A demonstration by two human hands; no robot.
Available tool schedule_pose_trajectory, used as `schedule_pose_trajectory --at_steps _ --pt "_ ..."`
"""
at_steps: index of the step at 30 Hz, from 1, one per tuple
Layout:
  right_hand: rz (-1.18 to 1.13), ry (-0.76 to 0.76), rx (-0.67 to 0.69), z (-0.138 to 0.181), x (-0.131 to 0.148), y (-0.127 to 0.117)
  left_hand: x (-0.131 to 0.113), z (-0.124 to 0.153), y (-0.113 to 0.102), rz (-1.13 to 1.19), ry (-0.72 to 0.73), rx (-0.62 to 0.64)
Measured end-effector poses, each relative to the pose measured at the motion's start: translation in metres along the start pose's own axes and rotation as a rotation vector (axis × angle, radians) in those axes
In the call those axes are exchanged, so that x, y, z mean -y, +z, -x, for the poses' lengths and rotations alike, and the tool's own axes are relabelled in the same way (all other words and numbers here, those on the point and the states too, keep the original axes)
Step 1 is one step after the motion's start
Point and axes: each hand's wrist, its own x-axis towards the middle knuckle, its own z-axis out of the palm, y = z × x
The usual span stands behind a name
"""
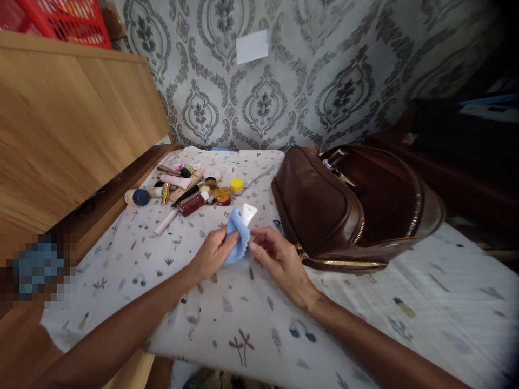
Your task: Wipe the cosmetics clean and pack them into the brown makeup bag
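My left hand (214,251) is closed on a light blue cloth (235,254) with a scalloped edge, its thumb pressed over the front. A flat white end of what looks like a squeeze tube (248,214) sticks out above the cloth; the rest is hidden inside it. Just to the right, my right hand (278,259) has its fingers bent and a gap between thumb and forefinger. Its fingertips are right by the cloth's edge, and I see nothing held in them. Beyond my hands lie a bottle of reddish liquid (190,205) and a yellow-lidded jar (236,186).
An unzipped brown leather bag (320,200) stands on the right of the patterned white tablecloth (239,302), with items inside. Several cosmetics, including a pink tube (175,180), are heaped at back left. A wooden cabinet (77,102) borders the left, with a red basket (73,24) on top.
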Motion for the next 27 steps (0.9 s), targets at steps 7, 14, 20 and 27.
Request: schedule_pose_trajectory --at_steps 7,14,20,27 --pt "-0.291 0.127 0.006 -0.005 0.006 -0.002 -0.002 0.002 0.001 -0.047 0.071 0.133" --pt "-0.394 0.168 -0.034 -0.009 0.007 -0.004 0.001 0.005 0.001 0.019 -0.071 0.062" --pt "-0.430 0.106 -0.177 -0.007 0.013 -0.008 0.015 -0.007 -0.005 0.315 -0.210 -0.154" --pt "-0.384 0.041 -0.265 -0.007 0.012 -0.010 0.015 -0.006 -0.009 0.504 -0.225 -0.052"
